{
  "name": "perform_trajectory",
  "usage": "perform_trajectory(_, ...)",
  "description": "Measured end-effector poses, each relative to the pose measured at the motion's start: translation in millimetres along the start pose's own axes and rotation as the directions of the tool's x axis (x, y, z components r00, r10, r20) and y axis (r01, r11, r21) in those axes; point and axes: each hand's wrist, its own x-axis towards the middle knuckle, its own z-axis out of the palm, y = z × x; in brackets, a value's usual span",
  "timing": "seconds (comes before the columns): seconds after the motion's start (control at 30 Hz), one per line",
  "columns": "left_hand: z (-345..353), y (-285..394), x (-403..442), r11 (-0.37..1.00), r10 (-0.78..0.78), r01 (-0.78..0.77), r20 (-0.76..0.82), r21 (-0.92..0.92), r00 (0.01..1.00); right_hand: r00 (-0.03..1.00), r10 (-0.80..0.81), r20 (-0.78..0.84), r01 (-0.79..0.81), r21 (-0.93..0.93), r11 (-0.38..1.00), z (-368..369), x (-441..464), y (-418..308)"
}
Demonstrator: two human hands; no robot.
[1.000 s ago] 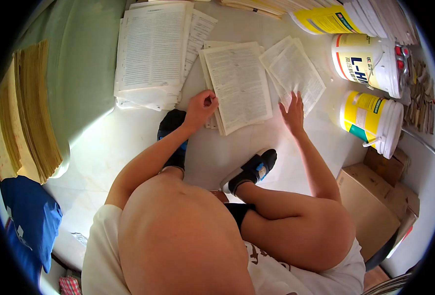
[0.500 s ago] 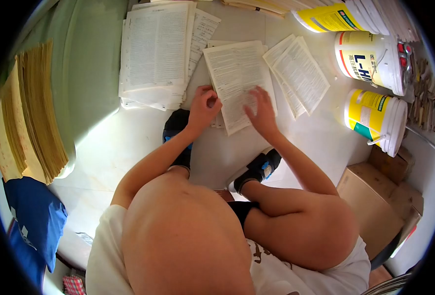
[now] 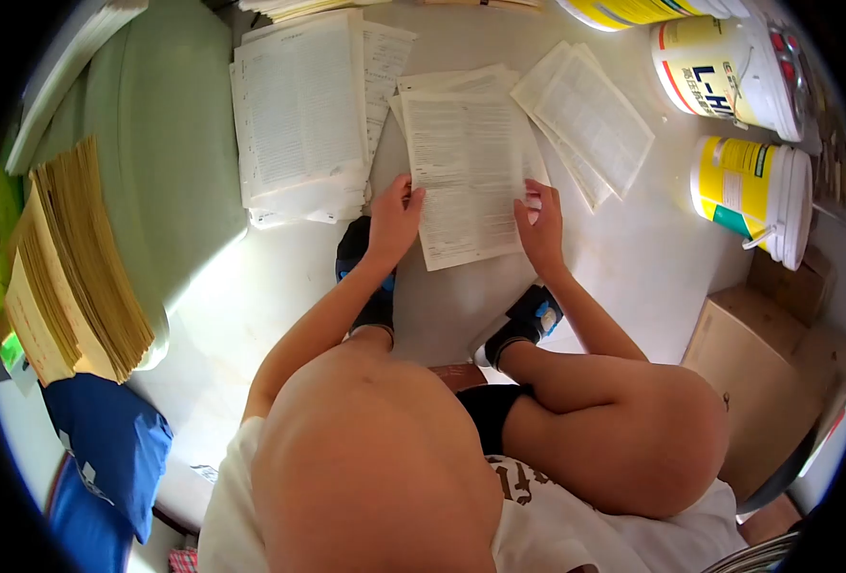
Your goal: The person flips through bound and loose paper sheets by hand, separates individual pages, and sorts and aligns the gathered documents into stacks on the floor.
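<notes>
A printed sheet of paper point(image 3: 468, 181) lies in front of me, squared upright over other sheets on the floor. At its left edge, my left hand point(image 3: 396, 224) is closed with curled fingers and thumb pinching the margin. Across from it, my right hand point(image 3: 543, 229) holds the right edge between thumb and bent fingers. Beneath, the corners of further sheets point(image 3: 495, 76) stick out at the top. To the left sits a thicker pile of printed papers point(image 3: 303, 115); to the right, a few fanned sheets point(image 3: 595, 119) overlap.
Plastic buckets point(image 3: 743, 196) line the right side, above a cardboard box point(image 3: 762, 368). A bundle of yellowed papers point(image 3: 88, 258) rests on a pale green surface point(image 3: 174, 124) at left, with a blue bag point(image 3: 107, 449) below. My slippered feet point(image 3: 528, 320) are close to the sheets.
My right hand has moved from the sheet's face to its right edge. The sheet has turned from tilted to nearly straight. The whole view has shifted slightly.
</notes>
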Motion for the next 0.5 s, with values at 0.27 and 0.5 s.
perform_trajectory(0.27,-15,1,-2,0.957,-0.078,0.105,0.109,-0.271,0.991,0.912,0.402,0.081,-0.394,0.442,0.806,-14,4,-5)
perform_trajectory(0.5,-5,10,-11,0.987,0.160,-0.158,-0.361,0.036,0.919,0.960,0.277,0.039,-0.270,0.385,0.883,-10,5,5)
